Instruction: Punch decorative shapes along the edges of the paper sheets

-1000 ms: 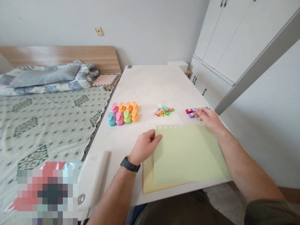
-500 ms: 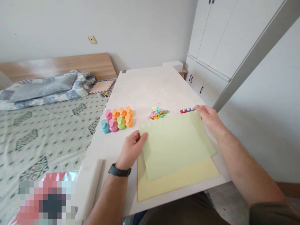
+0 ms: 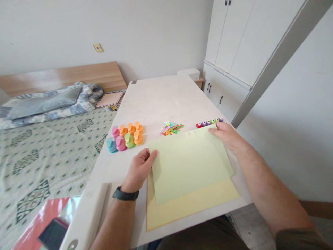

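Observation:
Between my two hands is a pale green sheet of paper (image 3: 191, 165), with small punched holes along its far edge. My left hand (image 3: 139, 168), with a dark band on the wrist, pinches its left side near the far corner. The far right corner is gripped by my right hand (image 3: 227, 133), thumb on top. Beneath it a yellow sheet (image 3: 192, 208) lies on the white table, its near part showing. Beyond the paper sits a heap of small colourful paper cut-outs (image 3: 172, 128). Left of that stand several craft punches (image 3: 125, 137) in pink, orange, blue and green.
A row of small coloured pieces with eye-like dots (image 3: 208, 123) lies behind the paper. A long white device (image 3: 87, 211) rests along the table's (image 3: 166, 97) left edge. The bed (image 3: 59, 146) adjoins on the left, with a dark object (image 3: 53, 233) on shiny packaging.
My right hand has shifted inward along the green sheet's far edge, uncovering more of the dotted row. My left hand keeps its pinch. The whole view has shifted slightly.

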Motion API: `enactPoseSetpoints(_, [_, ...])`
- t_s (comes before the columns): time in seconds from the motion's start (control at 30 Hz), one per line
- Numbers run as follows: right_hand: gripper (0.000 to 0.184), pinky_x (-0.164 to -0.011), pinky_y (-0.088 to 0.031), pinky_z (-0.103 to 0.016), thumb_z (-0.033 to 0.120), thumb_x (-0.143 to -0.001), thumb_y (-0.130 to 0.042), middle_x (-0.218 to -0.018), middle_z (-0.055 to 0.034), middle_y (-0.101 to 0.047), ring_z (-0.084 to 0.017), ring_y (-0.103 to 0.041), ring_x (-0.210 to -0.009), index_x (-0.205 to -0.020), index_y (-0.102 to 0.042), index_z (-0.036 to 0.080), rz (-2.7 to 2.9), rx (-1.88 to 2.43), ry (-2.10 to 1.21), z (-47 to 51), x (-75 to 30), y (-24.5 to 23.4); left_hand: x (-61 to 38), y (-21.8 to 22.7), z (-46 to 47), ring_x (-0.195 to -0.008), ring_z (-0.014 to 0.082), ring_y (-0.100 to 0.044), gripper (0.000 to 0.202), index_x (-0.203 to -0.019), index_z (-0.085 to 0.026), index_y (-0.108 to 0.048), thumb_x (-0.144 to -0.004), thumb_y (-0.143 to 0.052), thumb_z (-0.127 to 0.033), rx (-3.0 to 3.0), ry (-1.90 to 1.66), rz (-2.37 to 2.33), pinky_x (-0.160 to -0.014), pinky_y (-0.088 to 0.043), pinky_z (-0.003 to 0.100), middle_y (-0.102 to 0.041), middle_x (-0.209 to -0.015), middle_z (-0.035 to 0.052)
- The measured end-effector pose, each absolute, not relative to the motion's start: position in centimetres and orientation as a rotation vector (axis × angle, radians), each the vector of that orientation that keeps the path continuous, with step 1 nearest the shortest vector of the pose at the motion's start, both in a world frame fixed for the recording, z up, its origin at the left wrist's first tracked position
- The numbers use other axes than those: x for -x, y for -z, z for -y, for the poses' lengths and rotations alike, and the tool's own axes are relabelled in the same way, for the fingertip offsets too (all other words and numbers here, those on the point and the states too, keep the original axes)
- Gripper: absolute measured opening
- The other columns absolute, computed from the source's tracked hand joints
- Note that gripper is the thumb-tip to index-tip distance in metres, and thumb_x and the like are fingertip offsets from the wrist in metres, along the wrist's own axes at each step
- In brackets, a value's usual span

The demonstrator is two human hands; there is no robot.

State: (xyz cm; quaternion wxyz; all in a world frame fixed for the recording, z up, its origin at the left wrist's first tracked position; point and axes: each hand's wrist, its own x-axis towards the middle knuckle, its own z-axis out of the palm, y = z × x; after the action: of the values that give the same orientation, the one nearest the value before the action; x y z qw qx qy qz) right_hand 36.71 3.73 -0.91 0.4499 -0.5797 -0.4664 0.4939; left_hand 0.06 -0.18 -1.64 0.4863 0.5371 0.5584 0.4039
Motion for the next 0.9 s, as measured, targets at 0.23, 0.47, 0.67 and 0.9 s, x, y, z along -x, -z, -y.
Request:
enactPoseSetpoints(0.23, [0.024, -0.068, -0.059, -0.033, 0.027, -0.076, -0.077, -0.083, -0.0047, -0.077, -0.022, -0.073, -0.073, -0.097, -0.067, 0.02, 1.327, 1.553, -1.271, -4.1, -37.2, 1.7, 0.6, 2.6, -0.3, -0.074, 0.0166, -0.064, 0.047, -0.101, -0.019, -0.066, -0.081, -0.07, -0.061, -1.289, -0.966, -1.305, -0.066, -0.049, 0.026, -0.072, -0.09, 0.0058])
enactPoseSetpoints(0.47, [0.025, -0.067, -0.059, -0.032, 0.025, -0.077, -0.077, -0.091, -0.0052, -0.077, -0.023, -0.074, -0.077, -0.099, -0.066, 0.02, 1.445, 1.549, -1.375, -3.1, -36.5, 0.7, 0.7, 2.6, -0.3, -0.077, 0.0158, -0.065, 0.048, -0.114, -0.019, -0.063, -0.083, -0.071, -0.055, -1.402, -0.989, -1.431, -0.067, -0.047, 0.025, -0.071, -0.087, 0.0038])
enactPoseSetpoints(0.67, [0.023, -0.062, -0.059, -0.034, 0.027, -0.079, -0.074, -0.084, -0.0056, -0.077, -0.022, -0.073, -0.07, -0.097, -0.062, 0.02, 1.314, 1.546, -1.442, -2.7, -35.8, -0.1, 0.8, 2.6, -0.2, -0.084, 0.0194, -0.069, 0.045, -0.111, -0.018, -0.066, -0.082, -0.072, -0.053, -1.452, -0.941, -1.442, -0.077, -0.053, 0.031, -0.074, -0.095, 0.0079])
enactPoseSetpoints(0.9, [0.023, -0.061, -0.059, -0.033, 0.027, -0.078, -0.075, -0.083, -0.0055, -0.076, -0.022, -0.072, -0.068, -0.094, -0.059, 0.021, 1.251, 1.515, -1.462, -2.6, -35.3, -0.4, 1.0, 2.6, -0.2, -0.088, 0.0221, -0.07, 0.046, -0.109, -0.02, -0.069, -0.079, -0.074, -0.055, -1.495, -0.879, -1.517, -0.078, -0.053, 0.033, -0.075, -0.098, 0.0079])
